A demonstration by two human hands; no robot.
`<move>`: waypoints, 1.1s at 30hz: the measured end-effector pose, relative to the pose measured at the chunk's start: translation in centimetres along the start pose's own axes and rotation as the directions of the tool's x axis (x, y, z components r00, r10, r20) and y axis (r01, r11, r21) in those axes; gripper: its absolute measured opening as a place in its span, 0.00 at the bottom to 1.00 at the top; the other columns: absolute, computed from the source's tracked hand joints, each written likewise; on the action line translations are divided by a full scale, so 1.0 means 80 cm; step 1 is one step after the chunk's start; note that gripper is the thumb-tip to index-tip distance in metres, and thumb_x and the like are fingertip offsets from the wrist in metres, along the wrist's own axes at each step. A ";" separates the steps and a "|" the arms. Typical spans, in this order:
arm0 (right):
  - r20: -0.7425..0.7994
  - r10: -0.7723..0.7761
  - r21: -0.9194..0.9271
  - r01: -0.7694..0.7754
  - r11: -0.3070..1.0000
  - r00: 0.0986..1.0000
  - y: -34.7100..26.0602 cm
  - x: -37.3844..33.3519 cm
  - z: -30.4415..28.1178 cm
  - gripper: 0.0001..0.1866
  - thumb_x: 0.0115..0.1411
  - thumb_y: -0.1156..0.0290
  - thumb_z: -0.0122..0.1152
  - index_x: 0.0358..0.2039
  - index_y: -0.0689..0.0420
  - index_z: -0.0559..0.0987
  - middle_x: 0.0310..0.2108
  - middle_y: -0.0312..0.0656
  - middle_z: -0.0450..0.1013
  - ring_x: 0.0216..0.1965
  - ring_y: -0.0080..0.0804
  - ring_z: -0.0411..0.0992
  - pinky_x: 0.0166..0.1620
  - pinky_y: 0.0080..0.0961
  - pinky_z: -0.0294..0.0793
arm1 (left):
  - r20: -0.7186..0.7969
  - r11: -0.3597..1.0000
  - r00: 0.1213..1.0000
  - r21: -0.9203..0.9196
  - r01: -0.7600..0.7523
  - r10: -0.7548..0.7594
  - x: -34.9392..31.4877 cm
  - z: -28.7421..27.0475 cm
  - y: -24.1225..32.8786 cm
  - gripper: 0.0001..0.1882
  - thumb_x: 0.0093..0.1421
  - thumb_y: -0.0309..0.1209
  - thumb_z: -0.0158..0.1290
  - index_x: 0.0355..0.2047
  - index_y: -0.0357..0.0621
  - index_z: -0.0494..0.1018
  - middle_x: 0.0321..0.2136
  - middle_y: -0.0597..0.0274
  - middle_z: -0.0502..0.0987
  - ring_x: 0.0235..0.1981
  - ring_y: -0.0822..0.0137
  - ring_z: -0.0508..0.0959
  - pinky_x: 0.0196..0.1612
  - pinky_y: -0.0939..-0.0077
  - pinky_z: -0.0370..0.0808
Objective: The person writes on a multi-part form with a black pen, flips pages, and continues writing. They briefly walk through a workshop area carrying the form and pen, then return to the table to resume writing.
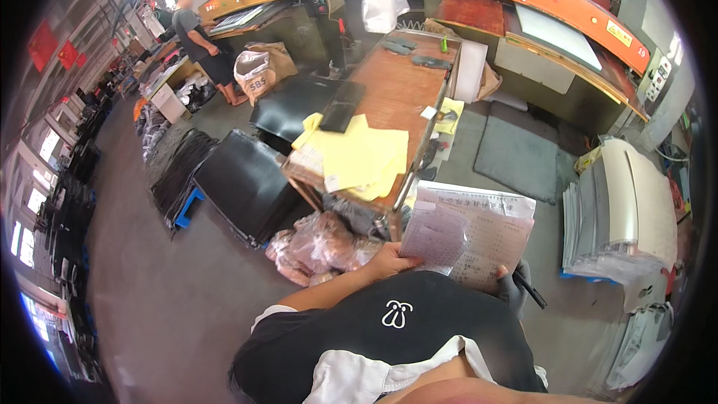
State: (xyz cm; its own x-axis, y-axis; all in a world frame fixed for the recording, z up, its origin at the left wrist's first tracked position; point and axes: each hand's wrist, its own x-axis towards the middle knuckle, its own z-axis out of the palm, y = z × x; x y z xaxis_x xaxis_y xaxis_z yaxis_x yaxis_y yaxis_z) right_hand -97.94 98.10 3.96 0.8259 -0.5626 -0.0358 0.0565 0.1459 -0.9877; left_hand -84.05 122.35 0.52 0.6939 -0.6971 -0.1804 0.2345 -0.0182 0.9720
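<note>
A small stack of printed sheets of paper (486, 236) is held in front of my chest, a smaller pinkish slip lying over its left part. My left hand (389, 260) grips the lower left edge, its thumb on top. At the lower right edge my right hand (511, 288), in what looks like a grey glove with a bare thumb tip, also holds the sheets. A dark pen (531, 289) sticks out beside that hand. How the fingers under the paper lie is hidden. Just ahead, yellow sheets (366, 153) lie on a brown worktable (374, 78).
Clear bags of brownish pieces (321, 247) sit by the table's near end. Stacked black sheets (247, 187) stand to the left, a pile of pale sheets (621, 202) to the right. Orange machines (553, 4) line the back. Another person (196, 41) stands far left.
</note>
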 end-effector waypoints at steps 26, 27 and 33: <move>0.332 0.274 -0.264 -0.189 0.946 0.903 -0.085 0.686 -0.154 0.15 0.56 0.67 0.53 0.43 0.60 0.69 0.36 0.39 0.69 0.34 0.22 0.65 0.37 0.21 0.67 | -0.397 1.000 0.918 -0.016 0.011 -0.017 0.550 0.125 0.091 0.20 0.55 0.36 0.57 0.45 0.39 0.73 0.37 0.62 0.78 0.39 0.73 0.75 0.44 0.75 0.70; 0.418 0.177 -0.172 -0.114 0.978 0.891 -0.082 0.700 -0.141 0.16 0.56 0.67 0.53 0.42 0.61 0.69 0.35 0.39 0.69 0.34 0.23 0.65 0.37 0.21 0.67 | -0.427 0.999 0.904 -0.037 0.026 -0.039 0.555 0.121 0.088 0.20 0.55 0.36 0.57 0.45 0.39 0.73 0.37 0.62 0.78 0.39 0.73 0.75 0.44 0.75 0.70; 0.358 0.223 -0.147 -0.181 0.972 0.906 -0.076 0.705 -0.075 0.17 0.55 0.67 0.53 0.44 0.61 0.67 0.37 0.43 0.68 0.34 0.26 0.66 0.35 0.22 0.67 | -0.429 0.997 0.901 -0.063 0.035 -0.059 0.578 0.053 0.083 0.20 0.56 0.29 0.55 0.48 0.35 0.69 0.43 0.60 0.75 0.44 0.70 0.73 0.50 0.73 0.69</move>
State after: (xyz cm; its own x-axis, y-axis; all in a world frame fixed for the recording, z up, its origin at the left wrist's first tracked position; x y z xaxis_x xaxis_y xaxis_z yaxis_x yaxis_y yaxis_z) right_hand -55.08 60.57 7.00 0.9624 -0.1857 -0.1984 -0.1772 0.1245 -0.9763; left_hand -53.30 86.94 -0.71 0.9038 -0.3198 -0.2845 0.3010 0.0023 0.9536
